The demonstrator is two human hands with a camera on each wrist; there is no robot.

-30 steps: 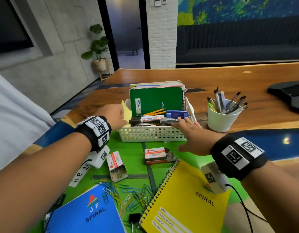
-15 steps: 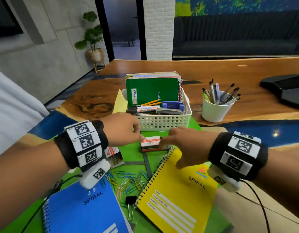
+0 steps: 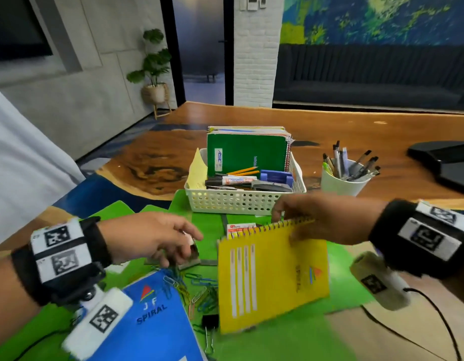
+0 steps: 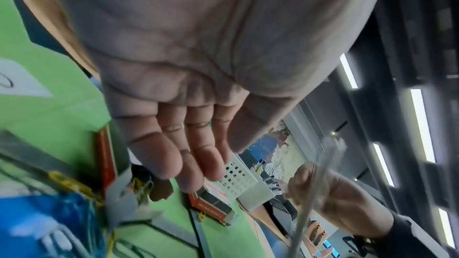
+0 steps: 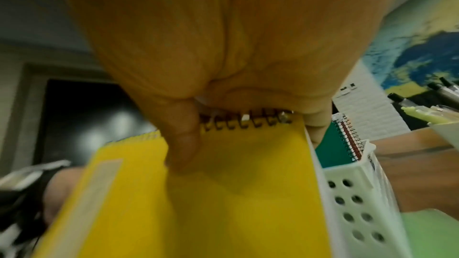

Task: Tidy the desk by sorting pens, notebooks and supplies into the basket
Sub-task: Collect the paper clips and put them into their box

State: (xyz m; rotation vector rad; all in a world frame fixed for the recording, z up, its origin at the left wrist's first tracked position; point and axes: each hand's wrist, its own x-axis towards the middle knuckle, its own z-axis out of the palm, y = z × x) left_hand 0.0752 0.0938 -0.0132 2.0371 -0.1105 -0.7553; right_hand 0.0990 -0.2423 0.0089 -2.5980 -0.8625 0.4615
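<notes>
1. The yellow spiral notebook (image 3: 272,277) is held at its wire binding by the right hand (image 3: 322,220), thumb on the cover and fingers curled behind; it is raised on edge just in front of the white basket (image 3: 241,201), not yet inside.
2. The left hand (image 3: 152,238) is seen over the green mat (image 3: 290,340) with fingers loosely extended. A small box of clips (image 3: 191,252) lies under its fingertips; whether it is gripped cannot be told.
3. Already stowed in the basket: a green notebook (image 3: 246,155) standing with others behind it, pencils, a marker and a blue item.
4. Outstanding on the mat: a blue spiral notebook (image 3: 152,321), scattered paper clips (image 3: 197,290), a black binder clip (image 3: 210,321) and a red-and-white box (image 3: 238,227).
5. Pens are kept in a white cup (image 3: 343,183) beside the basket.
6. The task is judged roughly half complete.
</notes>
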